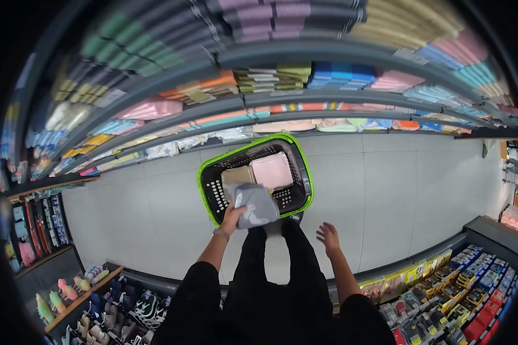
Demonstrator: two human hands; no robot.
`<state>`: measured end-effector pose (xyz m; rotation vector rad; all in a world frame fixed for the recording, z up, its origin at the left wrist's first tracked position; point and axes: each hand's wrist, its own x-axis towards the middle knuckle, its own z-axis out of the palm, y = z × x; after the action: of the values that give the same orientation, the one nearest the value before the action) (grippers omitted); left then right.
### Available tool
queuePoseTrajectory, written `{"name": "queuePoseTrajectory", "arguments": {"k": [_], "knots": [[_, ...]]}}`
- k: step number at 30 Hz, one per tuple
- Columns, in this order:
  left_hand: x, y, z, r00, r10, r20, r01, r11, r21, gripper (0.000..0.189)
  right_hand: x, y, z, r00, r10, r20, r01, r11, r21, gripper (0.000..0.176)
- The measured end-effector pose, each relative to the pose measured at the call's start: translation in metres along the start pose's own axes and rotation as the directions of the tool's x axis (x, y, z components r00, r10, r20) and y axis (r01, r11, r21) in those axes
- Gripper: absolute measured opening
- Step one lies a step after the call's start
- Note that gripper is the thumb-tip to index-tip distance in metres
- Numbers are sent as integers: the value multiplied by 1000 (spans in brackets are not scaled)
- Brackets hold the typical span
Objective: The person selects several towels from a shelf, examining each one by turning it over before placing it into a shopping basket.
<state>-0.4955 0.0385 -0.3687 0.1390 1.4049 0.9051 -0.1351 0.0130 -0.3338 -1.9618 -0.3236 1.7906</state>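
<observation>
My left hand (232, 218) is closed on the edge of a grey folded towel (257, 208) with a whitish pattern. The towel is over the near side of a black shopping basket with a bright green rim (202, 192), hiding part of it. Inside the basket lie a pale pink folded cloth (272, 170) and a beige folded cloth (236, 175), the beige one partly covered by the towel. To the right of the basket, my right hand (328, 237) is in the air with its fingers apart and holds nothing.
Shelves (339, 54) stacked with folded textiles curve along the far side. Grey floor tiles (380, 190) spread around the basket. Shoes (103, 316) fill a rack at the lower left, and packaged goods (443, 299) fill a display at the lower right.
</observation>
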Motion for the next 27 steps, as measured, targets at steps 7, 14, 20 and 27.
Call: {"name": "queuePoseTrajectory", "arguments": {"k": [7,14,20,27], "knots": [[176,-52,41,999,8,49,-4,998,-64,37,178,6,25,957,-286,-51,248,895,-371,59],[296,-136,-14,995,-94,-19,92,992,-87,39,221,33,58,883,-455,120,443,720,-533,74],[194,-124,-69,943,311,120,-319,737,596,44,206,43,79,862,-507,13,401,667,-628,65],[40,-131,-124,825,270,496,-474,-148,868,51,173,67,135,942,-331,47,290,741,-606,63]]}}
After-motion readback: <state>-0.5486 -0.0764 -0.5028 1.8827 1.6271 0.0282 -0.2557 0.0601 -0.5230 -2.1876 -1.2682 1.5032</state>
